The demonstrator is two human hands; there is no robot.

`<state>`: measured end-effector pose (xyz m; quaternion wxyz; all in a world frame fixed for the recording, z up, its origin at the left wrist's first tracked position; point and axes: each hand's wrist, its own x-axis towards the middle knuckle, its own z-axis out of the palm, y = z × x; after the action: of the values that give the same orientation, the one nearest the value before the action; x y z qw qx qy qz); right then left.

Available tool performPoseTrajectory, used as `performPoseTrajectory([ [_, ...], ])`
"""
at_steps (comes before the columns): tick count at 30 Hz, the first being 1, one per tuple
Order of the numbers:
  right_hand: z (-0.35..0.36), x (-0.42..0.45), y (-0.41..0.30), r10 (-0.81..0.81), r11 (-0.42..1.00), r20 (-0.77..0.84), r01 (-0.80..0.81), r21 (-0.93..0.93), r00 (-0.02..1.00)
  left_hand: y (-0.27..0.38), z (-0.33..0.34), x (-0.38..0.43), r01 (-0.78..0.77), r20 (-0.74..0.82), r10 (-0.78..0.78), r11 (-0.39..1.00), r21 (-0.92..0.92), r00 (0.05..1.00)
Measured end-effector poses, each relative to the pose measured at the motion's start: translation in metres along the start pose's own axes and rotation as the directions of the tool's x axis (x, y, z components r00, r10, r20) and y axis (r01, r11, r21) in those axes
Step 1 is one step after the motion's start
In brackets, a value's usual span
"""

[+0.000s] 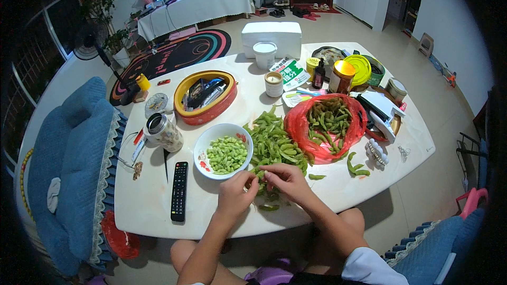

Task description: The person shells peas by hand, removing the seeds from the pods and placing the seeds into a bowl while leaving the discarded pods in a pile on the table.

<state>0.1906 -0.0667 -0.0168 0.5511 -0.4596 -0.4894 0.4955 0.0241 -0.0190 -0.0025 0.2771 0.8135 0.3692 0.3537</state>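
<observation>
Over the near edge of a heap of green soybean pods point(273, 134), my left hand point(237, 192) and my right hand point(287, 180) meet fingertip to fingertip. Between them is a small green pod point(260, 175), pinched by both and partly hidden by the fingers. Left of the heap stands a white bowl point(200, 166) with a red floral pattern, holding shelled green beans point(225, 155). A red plastic bag point(295, 120) lies open behind the heap on the right, with more pods point(330, 116) inside. One loose pod point(269, 208) rests below my hands.
A black remote control point(180, 192) lies left of my left forearm on the white table point(146, 202). Behind it stand a patterned jar point(168, 136) and a red-and-yellow oval box point(206, 116). A candle jar point(274, 84), a foam box point(271, 33) and a beaded hair clip point(377, 153) are farther off.
</observation>
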Motion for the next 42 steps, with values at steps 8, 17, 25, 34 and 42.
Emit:
performPoseTrajectory([
  [8,0.014,0.043,-0.042,-0.305,0.769,0.147,0.335,-0.544,0.941,-0.011,0.012,0.0,-0.068,0.14,0.032,0.963,0.262,0.99],
  [17,0.042,0.087,-0.049,-0.263,0.603,0.275,0.38,-0.701,0.925,-0.015,0.024,-0.003,-0.116,0.16,0.07,0.947,0.298,0.985],
  [25,-0.123,0.034,-0.037,-0.203,0.556,-0.199,-0.054,-0.83,0.959,0.004,0.006,0.001,-0.279,0.228,0.228,0.935,0.221,0.946],
  [34,-0.19,0.053,-0.016,-0.343,0.137,-0.095,-0.051,-0.989,0.934,0.012,0.005,0.002,-0.299,0.28,0.254,0.945,0.131,0.926],
  [42,-0.18,0.052,0.006,-0.38,0.32,-0.306,-0.187,-0.929,0.873,0.014,-0.006,0.005,-0.299,0.26,0.274,0.952,0.06,0.926],
])
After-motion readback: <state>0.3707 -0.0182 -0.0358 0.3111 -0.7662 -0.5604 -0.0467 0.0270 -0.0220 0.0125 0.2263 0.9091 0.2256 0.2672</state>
